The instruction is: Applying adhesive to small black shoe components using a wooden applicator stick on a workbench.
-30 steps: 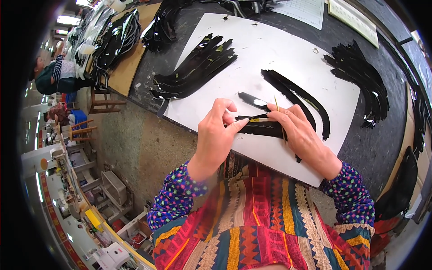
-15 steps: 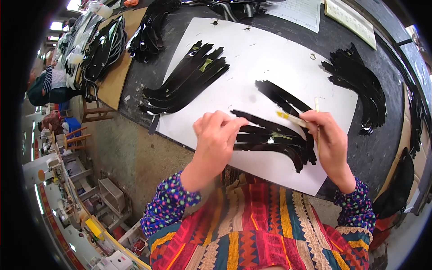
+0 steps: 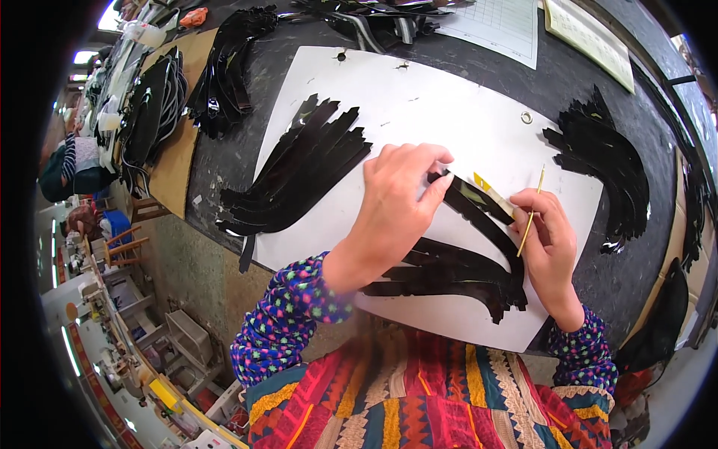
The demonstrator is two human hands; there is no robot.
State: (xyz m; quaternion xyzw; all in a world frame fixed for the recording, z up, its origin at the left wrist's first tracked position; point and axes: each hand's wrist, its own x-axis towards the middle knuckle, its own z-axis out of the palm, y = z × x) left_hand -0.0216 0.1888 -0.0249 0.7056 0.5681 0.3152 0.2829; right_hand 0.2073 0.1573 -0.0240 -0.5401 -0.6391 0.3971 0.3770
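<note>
My left hand is closed, thumb and fingers pinching the upper end of a curved black strip over the white board. The strip's lower part runs toward my right hand. That hand is closed round a thin yellow stick and a pale flat tool with a yellow tip. Several more curved black strips lie fanned on the board below both hands, partly hidden by my left wrist. A thick bundle of black strips rests at the board's left.
Another black bundle overlaps the board's right edge. More dark pieces lie at the far left, by a brown cardboard sheet. A printed sheet and an open booklet lie at the back. A wooden stool stands on the floor.
My left hand has moved up and right, now pinching the upper end of a strip. The yellow-tipped tool has tilted more upright in my right hand. The view has shifted slightly.
</note>
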